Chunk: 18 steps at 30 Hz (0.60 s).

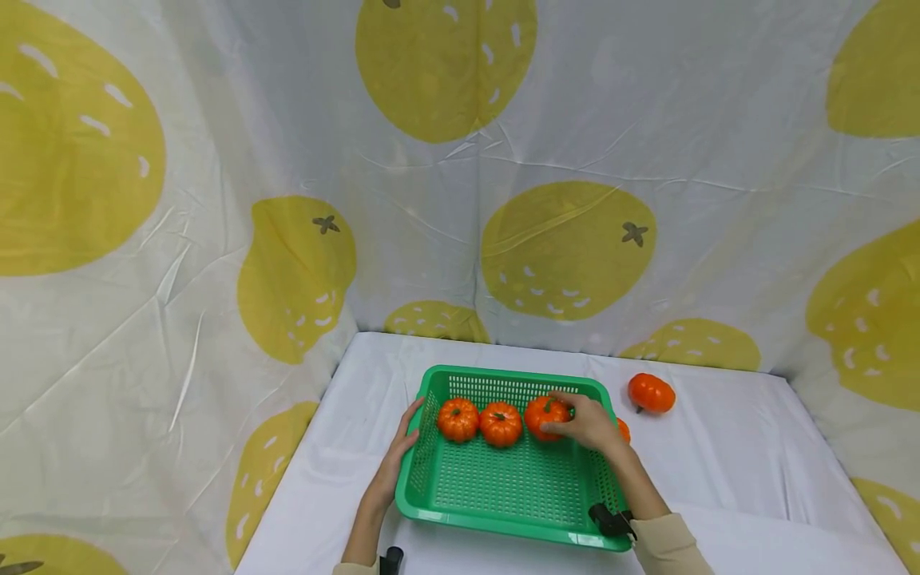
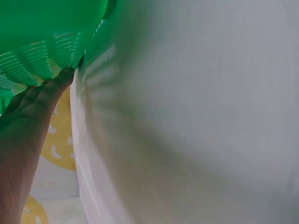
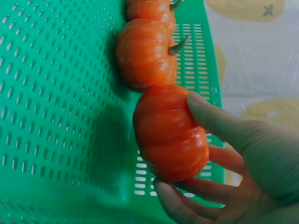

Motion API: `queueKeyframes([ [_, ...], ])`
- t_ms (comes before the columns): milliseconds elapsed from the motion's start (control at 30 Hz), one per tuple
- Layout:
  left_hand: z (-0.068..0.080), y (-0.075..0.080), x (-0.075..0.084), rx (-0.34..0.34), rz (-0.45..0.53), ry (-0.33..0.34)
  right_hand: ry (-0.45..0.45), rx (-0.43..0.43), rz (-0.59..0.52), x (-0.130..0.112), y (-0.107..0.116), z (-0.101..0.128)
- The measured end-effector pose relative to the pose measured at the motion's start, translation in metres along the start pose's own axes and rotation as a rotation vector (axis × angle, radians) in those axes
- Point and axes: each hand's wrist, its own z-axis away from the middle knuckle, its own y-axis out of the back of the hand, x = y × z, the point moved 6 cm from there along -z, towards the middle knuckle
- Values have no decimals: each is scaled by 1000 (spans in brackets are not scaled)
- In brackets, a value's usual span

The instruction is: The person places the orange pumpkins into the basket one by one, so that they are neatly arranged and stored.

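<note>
White cloth table (image 1: pixel 719 471), green perforated plastic basket (image 1: pixel 503 487), long axis left-right. Right hand (image 1: pixel 591 425) grips small orange pumpkin (image 1: pixel 545 415), stem up; left hand (image 1: pixel 400 447), fingers straight, touches basket's left wall.

You see only a sliver of one small pumpkin (image 1: pixel 623 430) in the head view; your right hand (image 1: pixel 591 423) and the green basket (image 1: pixel 503 527) rim cover the rest. In the right wrist view the farthest pumpkin (image 3: pixel 150 9) is cut off by the top edge, and your fingers (image 3: pixel 212 119) hide the near side of the pumpkin you hold (image 3: pixel 169 133). The left wrist view is blurred: the basket wall (image 2: pixel 42 42) and counter (image 2: pixel 201 121) smear together, and your left hand (image 2: pixel 25 126) runs off the frame.
</note>
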Motion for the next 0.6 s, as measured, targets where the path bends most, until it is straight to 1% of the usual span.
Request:
queueKeyframes([
  [200,0,0,0,-2,0,0,-29,-31,-5,-1,-5,-1],
  [433,1,0,0,-2,-1,-4,-82,-58,-9,6,-12,-4],
  [600,1,0,0,7,-9,-9,-83,-74,-7,9,-14,-5],
])
